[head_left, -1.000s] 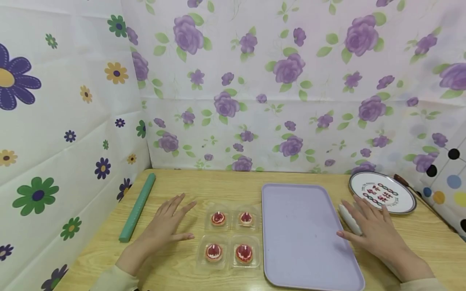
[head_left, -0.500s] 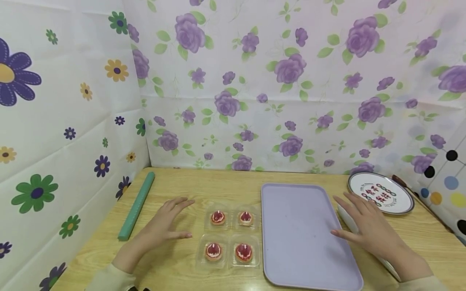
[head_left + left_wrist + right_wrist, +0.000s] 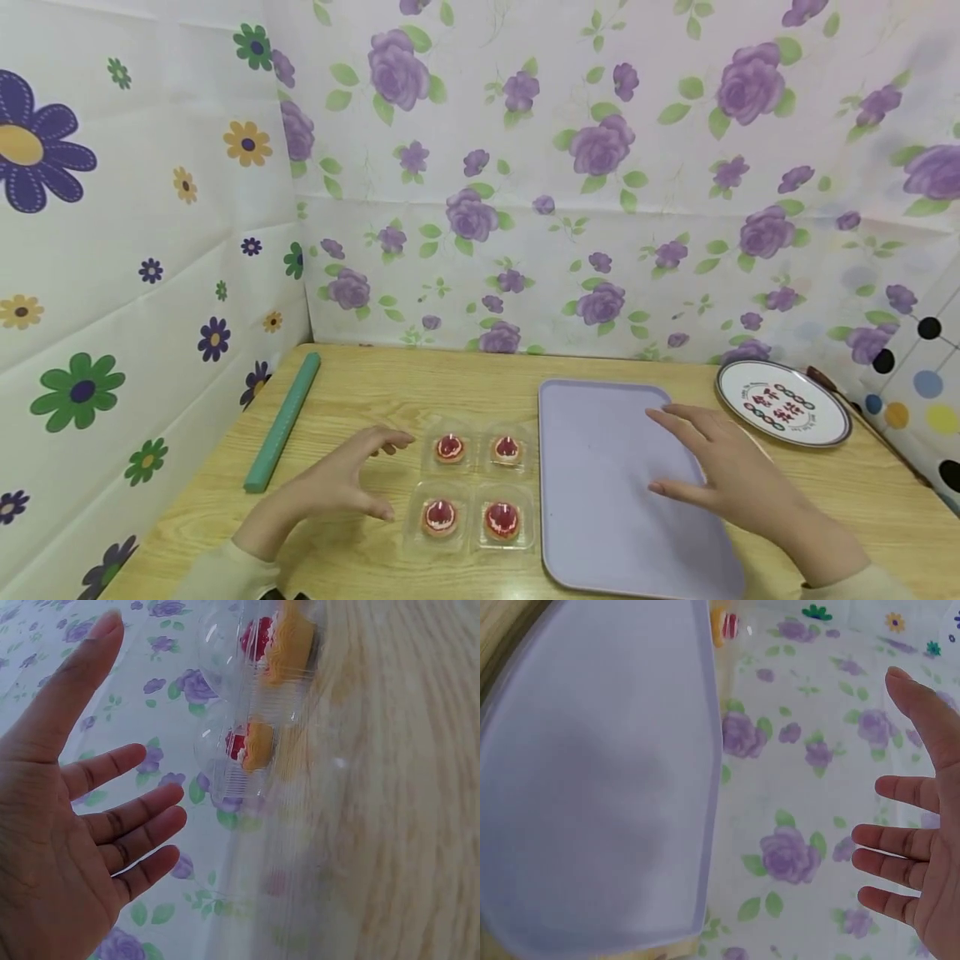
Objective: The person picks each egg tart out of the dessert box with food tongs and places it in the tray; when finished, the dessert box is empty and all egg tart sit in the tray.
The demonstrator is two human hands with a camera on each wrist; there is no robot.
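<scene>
Small tarts with glossy red domed tops, such as the front-left tart (image 3: 439, 517), sit in a clear plastic container (image 3: 474, 542) with several compartments. My left hand (image 3: 347, 477) hovers just left of the container, thumb and fingers spread apart and holding nothing. In the left wrist view that hand (image 3: 90, 825) shows an empty palm beside the clear domes. A lilac tray (image 3: 600, 483) lies right of the container. Over the tray's right edge hovers my right hand (image 3: 723, 467), empty, its fingers loosely extended, as the right wrist view also shows.
A long green bar (image 3: 283, 423) lies at the table's left. At the back right stands a white plate (image 3: 810, 417) with red lettering, beside a brown-ended stick (image 3: 821, 379). My right hand mostly hides a white object. Floral sheets (image 3: 525, 167) hang behind the table.
My right hand has moved left, from beside the white object to over the tray's edge. The left hand has edged toward the container, its fingers bending more. Container and tray stay put.
</scene>
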